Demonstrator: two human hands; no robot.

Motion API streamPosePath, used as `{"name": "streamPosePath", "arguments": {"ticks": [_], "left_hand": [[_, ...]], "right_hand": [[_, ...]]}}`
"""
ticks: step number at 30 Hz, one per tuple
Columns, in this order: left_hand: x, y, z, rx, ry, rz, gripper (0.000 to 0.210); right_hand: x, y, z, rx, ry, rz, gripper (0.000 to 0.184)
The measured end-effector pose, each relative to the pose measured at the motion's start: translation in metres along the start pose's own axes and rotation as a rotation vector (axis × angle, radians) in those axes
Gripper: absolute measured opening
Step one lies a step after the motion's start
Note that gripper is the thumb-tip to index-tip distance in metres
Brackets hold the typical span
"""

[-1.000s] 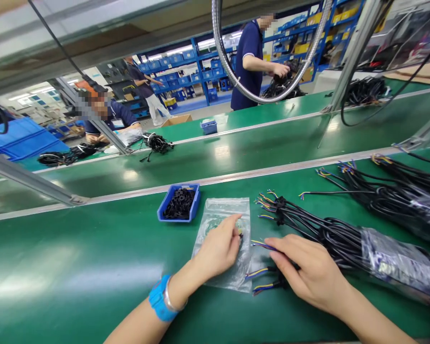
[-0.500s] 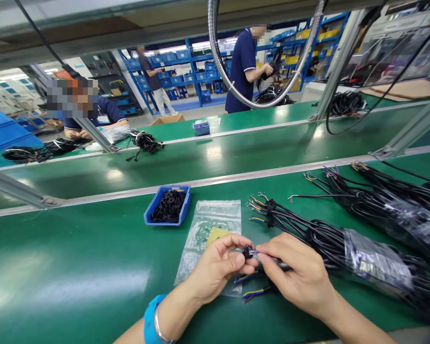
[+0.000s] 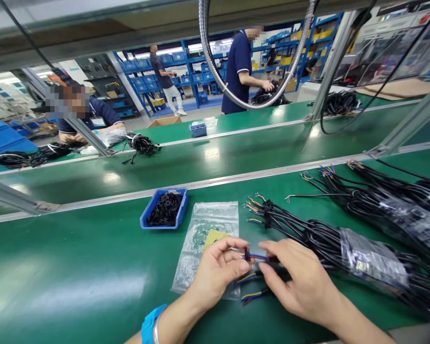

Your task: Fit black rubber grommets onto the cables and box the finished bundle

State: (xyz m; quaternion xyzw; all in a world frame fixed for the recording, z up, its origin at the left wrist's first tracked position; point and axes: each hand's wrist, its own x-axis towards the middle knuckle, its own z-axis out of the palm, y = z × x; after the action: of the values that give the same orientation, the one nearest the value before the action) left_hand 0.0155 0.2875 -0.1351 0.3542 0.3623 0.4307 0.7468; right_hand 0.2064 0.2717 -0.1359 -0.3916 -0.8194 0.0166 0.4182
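Note:
Pinched in the fingertips of my left hand (image 3: 220, 267) is a small black grommet (image 3: 247, 254), with blue and other thin wires of a black cable (image 3: 270, 259) running into it. My right hand (image 3: 299, 272) is just right of it, thumb and forefinger spread apart on either side of the cable; its other fingers are hidden. Beneath the hands, two more cable ends with bare coloured wires (image 3: 252, 295) lie on the green bench. A clear zip bag (image 3: 215, 215) with a yellow piece (image 3: 215, 236) lies behind my left hand.
A blue bin (image 3: 181, 217) of black parts stands behind the bag. Bundles of black cables (image 3: 318, 229) wrapped in plastic fill the right side. A metal conduit loop (image 3: 215, 71) hangs overhead. Co-workers (image 3: 236, 71) are across the benches, near shelves.
My right thumb and forefinger have parted from the wires at the grommet and moved slightly right, exposing more wire and cable. My left hand still holds the grommet.

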Motion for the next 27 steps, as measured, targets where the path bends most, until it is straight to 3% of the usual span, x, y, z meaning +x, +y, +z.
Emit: {"name": "streamPosePath", "arguments": {"ticks": [4, 10, 18, 21, 27], "left_hand": [[0.006, -0.002, 0.008, -0.007, 0.06, 0.022, 0.042], [0.019, -0.007, 0.027, 0.035, 0.004, -0.134, 0.042], [0.02, -0.016, 0.026, 0.057, 0.009, -0.181, 0.044], [0.015, -0.019, 0.025, 0.066, 0.015, -0.139, 0.044], [0.013, -0.02, 0.024, 0.17, -0.09, 0.007, 0.041]], "right_hand": [[-0.01, 0.008, -0.011, -0.097, 0.009, 0.039, 0.01], [-0.02, 0.014, -0.011, -0.039, 0.064, -0.005, 0.011], [-0.024, 0.018, -0.004, -0.136, 0.143, -0.062, 0.019], [-0.026, 0.019, -0.004, -0.14, 0.117, -0.065, 0.014], [-0.029, 0.021, -0.004, -0.135, 0.106, -0.077, 0.014]]}}
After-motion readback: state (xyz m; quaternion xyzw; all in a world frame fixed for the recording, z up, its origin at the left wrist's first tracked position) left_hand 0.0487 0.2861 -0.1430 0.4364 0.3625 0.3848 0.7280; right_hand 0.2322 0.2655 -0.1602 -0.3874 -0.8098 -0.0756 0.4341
